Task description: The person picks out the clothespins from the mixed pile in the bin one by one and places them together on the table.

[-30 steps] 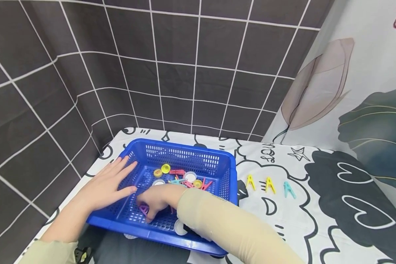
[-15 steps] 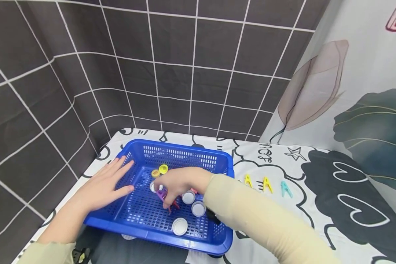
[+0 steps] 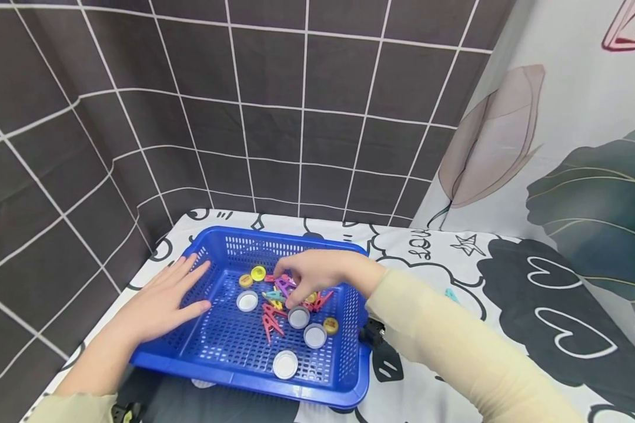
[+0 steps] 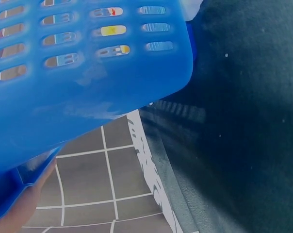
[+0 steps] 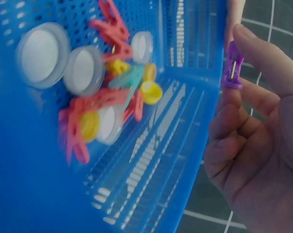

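Observation:
My right hand (image 3: 313, 271) pinches a purple clothespin (image 5: 234, 67) between thumb and fingertips, above the blue perforated basket (image 3: 227, 375). In the right wrist view the clothespin is lifted clear of the pile. My left hand (image 3: 161, 302) lies with straight, spread fingers over the basket's left rim. Inside the basket are several red clothespins (image 3: 271, 323), a teal clothespin (image 3: 273, 295), white round lids (image 3: 285, 365) and yellow caps (image 3: 258, 273). Part of the pile is hidden beneath my right hand.
To the basket's right, on the patterned white cloth (image 3: 402, 405), a teal clothespin (image 3: 451, 295) peeks out past my right sleeve, which hides that stretch of cloth. A dark tile-patterned curtain (image 3: 275, 135) hangs behind and to the left.
My right hand has moved up and rightward from the basket's near left part, carrying the purple clothespin. My right forearm now covers the yellow clothespins on the cloth. My left hand stays put.

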`<state>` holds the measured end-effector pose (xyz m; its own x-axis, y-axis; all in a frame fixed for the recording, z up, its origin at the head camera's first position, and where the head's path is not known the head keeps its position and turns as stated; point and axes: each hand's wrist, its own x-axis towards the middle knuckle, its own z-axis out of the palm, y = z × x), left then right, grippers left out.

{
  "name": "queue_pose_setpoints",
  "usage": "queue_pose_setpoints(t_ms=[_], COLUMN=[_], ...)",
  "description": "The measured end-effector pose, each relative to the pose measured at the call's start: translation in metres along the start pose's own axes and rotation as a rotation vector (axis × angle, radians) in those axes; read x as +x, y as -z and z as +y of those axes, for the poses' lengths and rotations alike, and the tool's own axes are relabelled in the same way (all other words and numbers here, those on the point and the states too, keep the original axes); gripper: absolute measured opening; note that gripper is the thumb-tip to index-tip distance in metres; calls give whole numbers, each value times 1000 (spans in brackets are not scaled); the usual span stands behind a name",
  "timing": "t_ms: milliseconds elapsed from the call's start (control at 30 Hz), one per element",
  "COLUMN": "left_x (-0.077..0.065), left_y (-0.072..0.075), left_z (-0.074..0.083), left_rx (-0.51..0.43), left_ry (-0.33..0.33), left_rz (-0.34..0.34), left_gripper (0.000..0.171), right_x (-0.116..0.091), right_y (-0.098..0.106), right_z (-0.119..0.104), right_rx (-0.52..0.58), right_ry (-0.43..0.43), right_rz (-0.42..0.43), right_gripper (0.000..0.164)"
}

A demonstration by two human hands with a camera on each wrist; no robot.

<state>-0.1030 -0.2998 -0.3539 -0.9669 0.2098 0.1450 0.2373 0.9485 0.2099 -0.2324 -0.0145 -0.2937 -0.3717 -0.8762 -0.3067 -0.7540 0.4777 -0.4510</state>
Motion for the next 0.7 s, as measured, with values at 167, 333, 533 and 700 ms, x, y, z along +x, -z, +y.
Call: queue_pose_setpoints(t_ms=[167,333,533,700], left_x=[-2,-2,-1,0], left_y=[0,1,2,1], left_z=[1,1,1,1], left_rx=[-7,-10,2,21], left_ry=[2,5,10,13], left_rz=[1,-4,-17,-28], left_gripper=[73,73,73,75], right_x=[-13,-23,-32,-45], right_y=[-1,-4,-2,1], right_z=[16,30,39,49], right_rx=[33,31,28,41], right_ry=[-50,-69,-61,-55], right_rz=[52,146,200,231], right_gripper=[52,55,58,59])
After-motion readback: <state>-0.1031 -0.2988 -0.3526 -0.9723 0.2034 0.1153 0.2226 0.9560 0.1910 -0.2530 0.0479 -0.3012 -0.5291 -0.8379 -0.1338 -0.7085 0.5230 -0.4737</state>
